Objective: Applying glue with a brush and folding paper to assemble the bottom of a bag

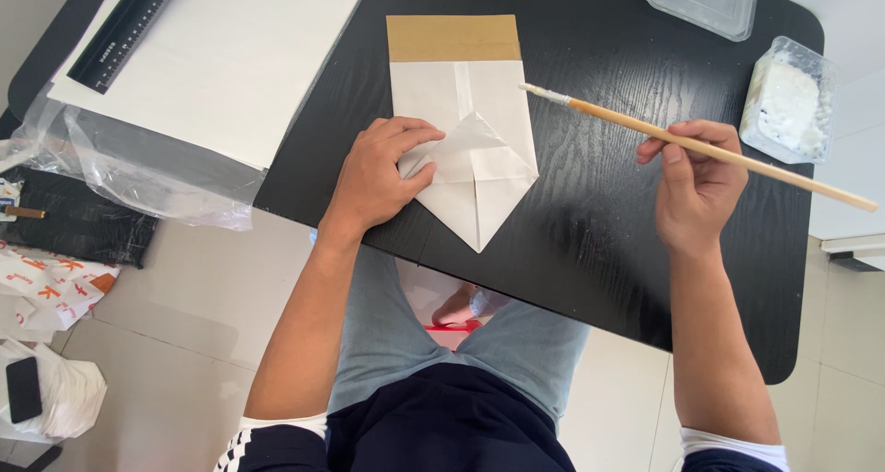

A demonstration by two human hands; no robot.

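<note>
My left hand (380, 172) presses flat on a folded white paper bag (479, 163) that lies on the black table (590, 241). The bag has a brown strip (453, 37) at its far end and folds to a point at the near edge. My right hand (696, 184) holds a long wooden brush (701, 147) with a white-coated tip that hovers over the bag's right side.
A clear tub of white paste (788, 101) and a clear lid (701, 0) sit at the far right. A stack of white sheets (230, 57) with a black ruler (124, 28) lies at the left, over clear plastic wrap (138, 172). Bags and a phone (23, 389) lie on the floor.
</note>
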